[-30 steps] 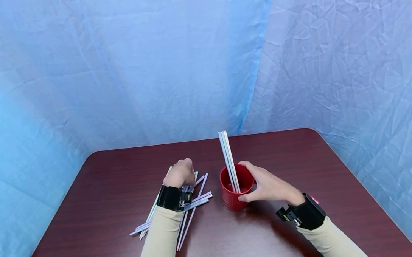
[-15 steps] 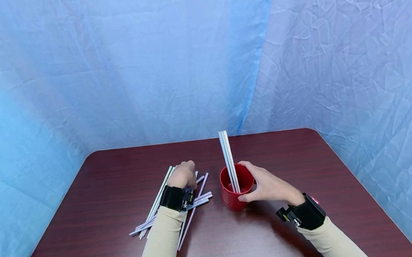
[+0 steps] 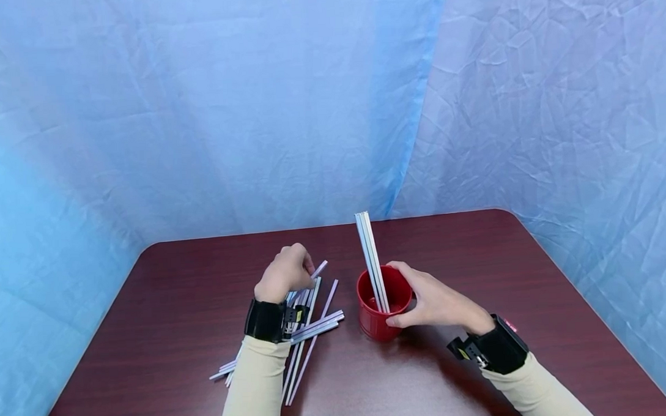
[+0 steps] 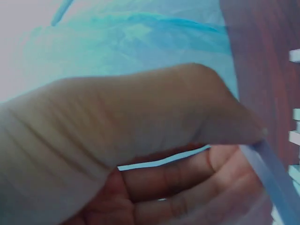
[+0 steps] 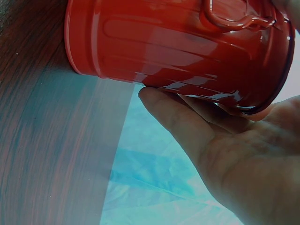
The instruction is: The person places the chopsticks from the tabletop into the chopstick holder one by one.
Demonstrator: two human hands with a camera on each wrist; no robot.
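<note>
Since the earlier frame the left hand [image 3: 284, 273] has been raised off the straw pile [image 3: 309, 322], one thin straw [image 3: 318, 270] pinched in curled fingers. Head view: glossy red ribbed cup [image 3: 381, 304] on the dark woodgrain table [image 3: 177, 311], gripped by the right hand [image 3: 432, 302]; pale straws [image 3: 372, 262] stood upright inside.
Left wrist: blurred, straw [image 4: 269, 168] probably held at the fingertips.
Right wrist: fingers [image 5: 178, 122] wrapped on the cup wall [image 5: 178, 42].

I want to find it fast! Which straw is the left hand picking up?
Start at the dark red table and find the pile of straws left of the red cup. The left hand pinches one straw; only its tip sticks out past the fingers, raised above the pile.
</note>
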